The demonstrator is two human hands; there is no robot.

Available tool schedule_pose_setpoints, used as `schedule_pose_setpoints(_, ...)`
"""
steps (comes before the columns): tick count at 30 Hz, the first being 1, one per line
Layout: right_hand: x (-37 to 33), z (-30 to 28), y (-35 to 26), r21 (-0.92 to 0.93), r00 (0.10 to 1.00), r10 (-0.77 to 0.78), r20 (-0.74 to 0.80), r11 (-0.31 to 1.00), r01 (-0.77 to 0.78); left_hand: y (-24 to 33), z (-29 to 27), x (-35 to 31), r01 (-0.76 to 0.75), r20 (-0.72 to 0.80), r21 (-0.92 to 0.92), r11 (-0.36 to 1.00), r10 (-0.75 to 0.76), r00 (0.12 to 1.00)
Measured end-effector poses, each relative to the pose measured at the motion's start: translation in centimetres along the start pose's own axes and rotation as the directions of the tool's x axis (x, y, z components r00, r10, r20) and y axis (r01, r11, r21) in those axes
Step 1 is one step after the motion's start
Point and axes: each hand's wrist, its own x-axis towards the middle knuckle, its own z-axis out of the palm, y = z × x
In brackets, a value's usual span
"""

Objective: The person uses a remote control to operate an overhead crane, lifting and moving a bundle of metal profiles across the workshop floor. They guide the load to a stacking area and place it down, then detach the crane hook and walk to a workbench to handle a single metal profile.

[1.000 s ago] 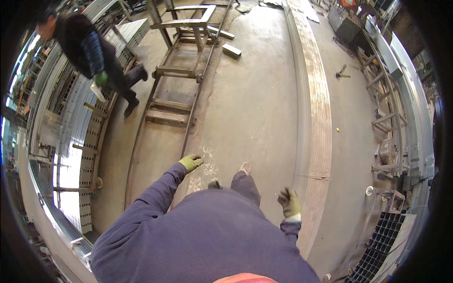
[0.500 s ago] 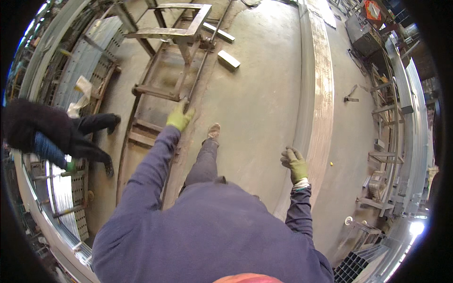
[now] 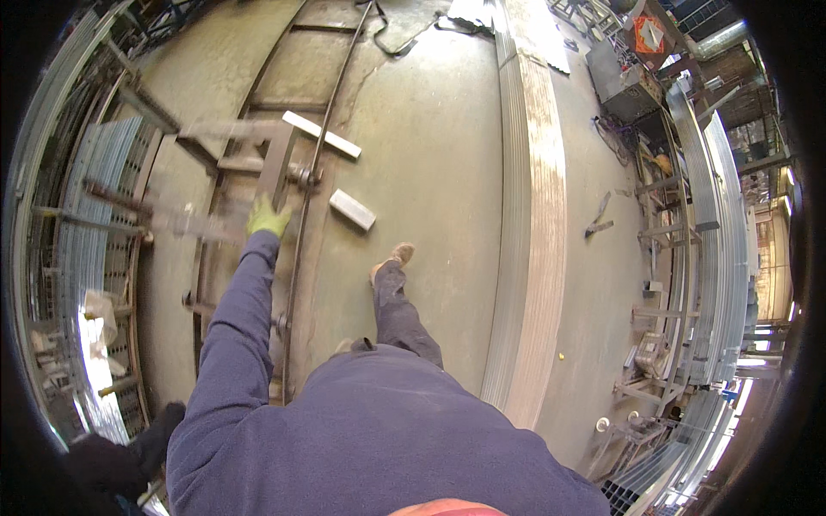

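My left hand, in a yellow-green glove, reaches forward to a brown metal frame. Its fingers are closed at the frame's near end, with the thumb out to the right. The left part of that frame is smeared by motion. It sits over long floor rails, with a roller fitting beside it. My right hand is out of sight, hidden below my body or outside the picture. To the right of the rails lie two pale rectangular bars, a longer one and a shorter one.
A long stack of metal strips runs along the floor at right. Beyond it stand metal racks with long profiles. Bundled panels line the left side. A dark-clothed person is at lower left. A black strap lies ahead.
I have moved forward, and the floor bars now appear nearer. The metal frame has shifted left in view with my left hand at it. My right hand has left the picture.
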Motion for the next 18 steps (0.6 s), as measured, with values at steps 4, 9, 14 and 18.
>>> schedule_pose_setpoints(4,0.2,8.1,-22.6,-0.560,0.933,-0.318,0.172,0.747,0.358,1.4,1.7,4.3,0.234,0.085,0.054,0.971,-0.238,0.967)
schedule_pose_setpoints(9,-11.3,26.0,-59.2,-0.102,0.847,-0.523,0.092,0.842,0.530,0.6,1.6,7.6,0.297,0.350,0.211,0.931,-0.355,0.867)
schedule_pose_setpoints(14,-26.0,39.4,-89.5,0.019,0.408,-0.847,0.341,0.440,0.898,-1.5,2.0,15.2,0.235,0.792,0.279,0.931,-0.361,0.493)
schedule_pose_setpoints(18,-30.4,43.2,-106.4,0.097,0.214,-0.933,0.289,0.251,0.963,6.9,5.6,28.4,0.037,0.921,0.171,0.985,-0.173,0.349)
